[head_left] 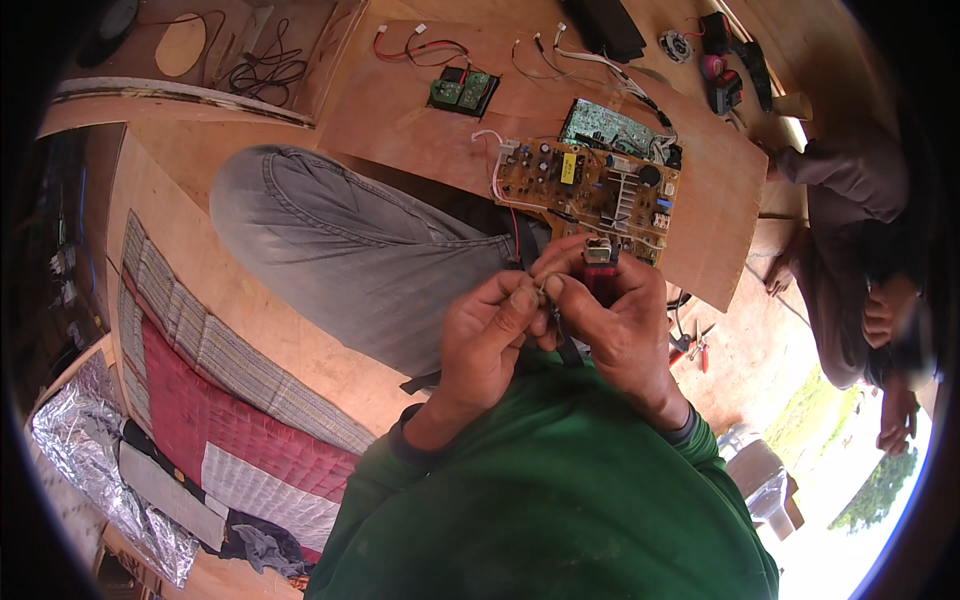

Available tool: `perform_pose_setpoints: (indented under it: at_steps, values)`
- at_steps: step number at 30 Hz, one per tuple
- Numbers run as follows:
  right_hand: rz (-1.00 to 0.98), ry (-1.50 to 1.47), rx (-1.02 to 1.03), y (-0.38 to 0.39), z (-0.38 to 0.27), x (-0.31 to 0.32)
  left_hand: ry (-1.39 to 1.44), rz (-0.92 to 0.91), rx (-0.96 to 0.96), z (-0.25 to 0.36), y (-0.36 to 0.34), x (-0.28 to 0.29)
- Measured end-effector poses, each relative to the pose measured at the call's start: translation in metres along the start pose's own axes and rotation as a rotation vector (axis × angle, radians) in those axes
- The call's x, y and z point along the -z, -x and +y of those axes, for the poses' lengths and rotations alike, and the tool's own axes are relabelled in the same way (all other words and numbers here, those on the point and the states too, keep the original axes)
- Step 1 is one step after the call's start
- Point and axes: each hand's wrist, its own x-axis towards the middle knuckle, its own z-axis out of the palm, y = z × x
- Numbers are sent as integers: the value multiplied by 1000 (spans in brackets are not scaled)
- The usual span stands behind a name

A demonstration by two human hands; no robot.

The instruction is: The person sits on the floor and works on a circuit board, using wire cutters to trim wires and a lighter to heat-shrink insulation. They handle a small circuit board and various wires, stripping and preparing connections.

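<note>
In front of my green-sleeved body, both hands meet fingertip to fingertip. My left hand [482, 338] is closed in a pinch on a thin wire [542, 287], whose end is mostly hidden by the fingers. My right hand [628, 330] pinches the same spot with thumb and finger. Tucked in that right hand is a red lighter [600, 262] with a metal top. Just beyond the hands lies a brown circuit board [530, 178] with many components and a yellow-wrapped transformer [570, 168]. A thin red wire [515, 225] runs from the board toward my hands.
A wooden sheet [390, 110] carries a green circuit board [605, 125], a small green module [465, 90] and loose cables. Red-handled pliers [704, 355] lie at my right. Another person [850, 220] sits to the right. A wooden box [200, 100] stands far left.
</note>
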Motion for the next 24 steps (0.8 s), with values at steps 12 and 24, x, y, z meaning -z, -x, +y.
perform_pose_setpoints:
  at_steps: [12, 24]
  values:
    - [31, 43, 26, 3, 2, -2, 3, 31, 13, 0, 1, 0]
    - [67, 431, 391, 0, 13, 4, -123, 149, -203, -1, 0, -8]
